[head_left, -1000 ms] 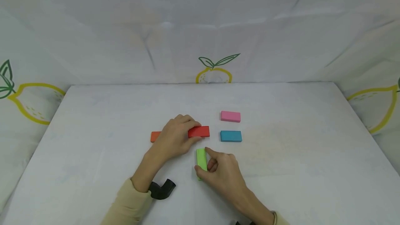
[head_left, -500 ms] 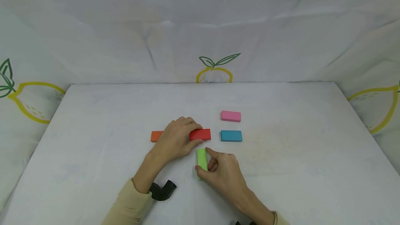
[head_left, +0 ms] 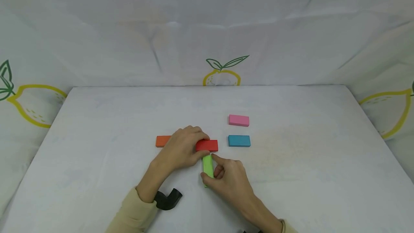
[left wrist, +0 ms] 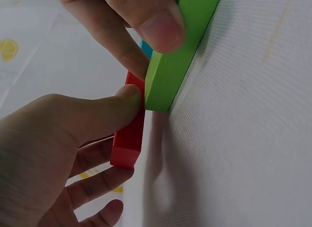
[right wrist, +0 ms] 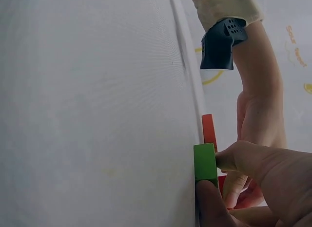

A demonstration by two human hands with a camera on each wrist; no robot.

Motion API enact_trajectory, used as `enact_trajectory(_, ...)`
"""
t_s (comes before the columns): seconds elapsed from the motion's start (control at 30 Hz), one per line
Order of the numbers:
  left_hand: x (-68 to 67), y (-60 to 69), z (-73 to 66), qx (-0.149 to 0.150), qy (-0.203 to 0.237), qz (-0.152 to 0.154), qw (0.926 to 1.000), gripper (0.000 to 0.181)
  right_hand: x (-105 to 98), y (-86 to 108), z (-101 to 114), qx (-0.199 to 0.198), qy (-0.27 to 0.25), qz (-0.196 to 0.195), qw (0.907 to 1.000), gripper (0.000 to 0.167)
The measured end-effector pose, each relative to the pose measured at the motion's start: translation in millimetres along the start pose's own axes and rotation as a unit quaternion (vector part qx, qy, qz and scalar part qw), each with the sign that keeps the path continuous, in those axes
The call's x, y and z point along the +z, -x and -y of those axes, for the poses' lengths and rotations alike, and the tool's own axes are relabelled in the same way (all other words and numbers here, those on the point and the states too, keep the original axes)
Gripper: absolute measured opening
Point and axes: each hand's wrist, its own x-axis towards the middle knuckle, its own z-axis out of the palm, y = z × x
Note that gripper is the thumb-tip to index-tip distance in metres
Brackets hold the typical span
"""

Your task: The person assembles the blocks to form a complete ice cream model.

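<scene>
My left hand [head_left: 185, 148] grips a red block [head_left: 208, 145] between thumb and fingers. Its thumb lies along the near long side, as the left wrist view also shows the red block [left wrist: 129, 134]. Closer to me, my right hand [head_left: 231, 177] pinches a light green block [head_left: 208, 166] by its long ends, with thumb at the near end and index finger at the far end. The green block points away from me, and the red one lies crosswise at its far end. Whether the two blocks touch is hard to tell. The right wrist view shows the green block [right wrist: 204, 161] end-on.
An orange block [head_left: 162, 141] lies left of my left hand, which partly hides it. To the right are a blue block [head_left: 239, 141] and, behind it, a pink block [head_left: 239, 120]. A black wrist-mounted piece [head_left: 169, 199] juts out by my left sleeve. White cloth covers the table [head_left: 307, 154].
My left hand has drawn the red block toward me, up to the far end of the green block. My right hand and the green block have stayed nearly still.
</scene>
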Motion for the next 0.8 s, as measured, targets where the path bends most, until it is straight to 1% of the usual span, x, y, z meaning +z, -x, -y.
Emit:
enact_trajectory(0.37, 1.6, 1.7, 1.9, -0.006, 0.007, 0.007, 0.9999, 0.03, 0.3, 0.4, -1.2, -0.003, 0.006, 0.006, 1.0, 0.062)
enact_trajectory(0.8, 5.8, 0.5, 7.5, -0.023, 0.045, 0.011, 0.9987, 0.03, 0.5, 0.6, -2.2, -0.009, 0.004, 0.004, 0.9999, 0.062)
